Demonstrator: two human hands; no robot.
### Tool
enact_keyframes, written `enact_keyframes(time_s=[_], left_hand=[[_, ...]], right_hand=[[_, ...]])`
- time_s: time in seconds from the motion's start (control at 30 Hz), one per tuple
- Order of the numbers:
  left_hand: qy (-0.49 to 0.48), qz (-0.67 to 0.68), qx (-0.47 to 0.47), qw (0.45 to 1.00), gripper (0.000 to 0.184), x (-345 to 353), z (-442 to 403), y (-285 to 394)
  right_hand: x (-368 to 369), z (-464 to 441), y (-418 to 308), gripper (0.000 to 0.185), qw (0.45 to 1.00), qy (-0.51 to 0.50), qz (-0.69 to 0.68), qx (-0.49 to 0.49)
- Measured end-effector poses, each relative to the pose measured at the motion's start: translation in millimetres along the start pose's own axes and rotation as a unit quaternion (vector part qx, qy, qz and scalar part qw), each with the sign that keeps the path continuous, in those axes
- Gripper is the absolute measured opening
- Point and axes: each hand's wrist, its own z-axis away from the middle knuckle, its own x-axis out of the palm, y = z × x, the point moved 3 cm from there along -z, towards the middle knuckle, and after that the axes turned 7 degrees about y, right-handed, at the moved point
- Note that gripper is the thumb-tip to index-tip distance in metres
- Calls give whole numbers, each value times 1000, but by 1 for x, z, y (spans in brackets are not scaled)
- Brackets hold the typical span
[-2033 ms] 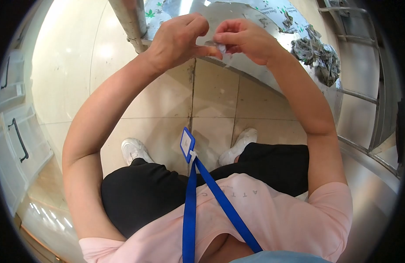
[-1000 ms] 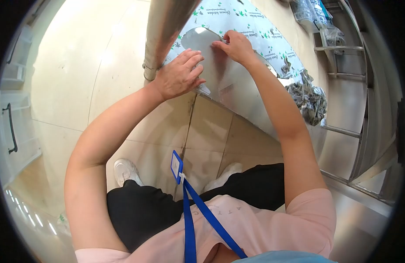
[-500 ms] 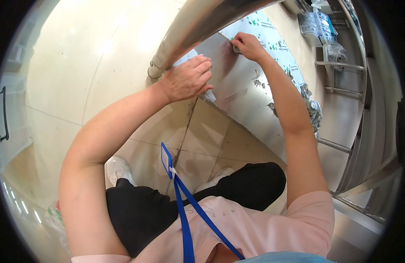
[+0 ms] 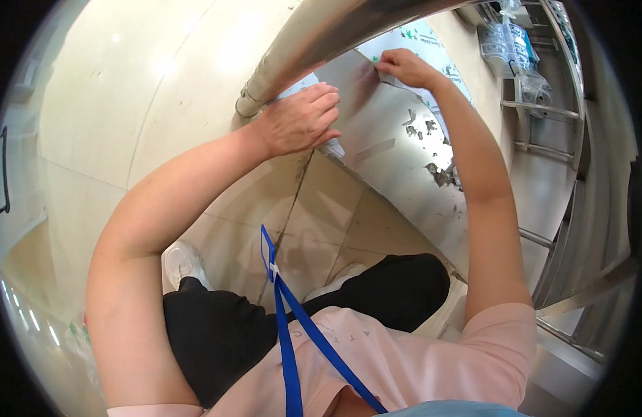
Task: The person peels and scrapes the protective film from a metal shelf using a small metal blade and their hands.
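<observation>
A shiny metal panel point(image 4: 363, 104) lies in front of me, partly covered by printed film point(image 4: 442, 55) with green leaf marks. At the film's edge my right hand point(image 4: 404, 68) is closed in a pinch, with the film between thumb and fingers. My left hand point(image 4: 301, 119) is at the panel's near left corner, beside the metal post, its fingers bent and pressed together. A whitish scrap point(image 4: 333, 147) shows just below that hand; whether it is held there is hidden. Torn grey residue point(image 4: 439, 174) clings to the panel's right part.
A thick metal post point(image 4: 265, 80) slants across the top. On the right stands a metal rack point(image 4: 543, 109) with bagged items point(image 4: 508, 48). A clear bin with a black handle point(image 4: 5, 170) is at the far left. My legs point(image 4: 217, 333) are below the panel.
My right hand has moved from beside my left hand up and right along the film's edge. More bare metal shows. My left hand has moved down to the panel's corner.
</observation>
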Motion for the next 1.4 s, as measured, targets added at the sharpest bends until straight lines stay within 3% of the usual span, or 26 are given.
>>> enact_keyframes(time_s=[0.1, 0.17, 0.27, 0.3, 0.47, 0.67, 0.77, 1.07, 1.17, 1.27, 1.37, 1.4], left_hand=[[-4, 7, 1, 1000, 31, 3, 1, -3], [5, -3, 7, 1000, 32, 3, 0, -2], [-17, -4, -1, 1000, 31, 2, -1, 0], [-16, 1, -6, 1000, 31, 3, -1, 0], [-18, 11, -17, 1000, 32, 0, 0, -1], [-27, 3, -13, 1000, 32, 4, 0, -1], [-19, 15, -13, 1000, 33, 4, 1, -3], [-21, 8, -4, 1000, 33, 4, 2, -3], [-22, 6, -4, 1000, 32, 3, 0, -2], [-17, 9, -6, 1000, 30, 4, 1, -2], [-31, 5, -9, 999, 29, 6, 2, -3], [-30, 10, -11, 999, 30, 6, 2, -3]], right_hand=[[-16, -7, 15, 27, 999, 7, 50, -13], [-42, -2, 40, 31, 983, 72, -134, 98], [-51, 1, 43, 34, 994, 11, -64, 91], [-46, 1, 28, 37, 999, 10, -13, 45], [-11, 8, -13, 38, 991, -26, 123, 51], [0, 13, -3, 26, 998, -53, 26, 38], [-4, 11, 7, 22, 998, -7, 65, -4], [0, 26, 41, 28, 973, 70, -169, 143], [-3, 30, 23, 31, 984, 127, 0, 127], [5, 23, 17, 34, 992, 64, 10, 109], [9, 14, 37, 33, 986, -6, -129, 104], [9, 15, 44, 31, 987, 14, -118, 108]])
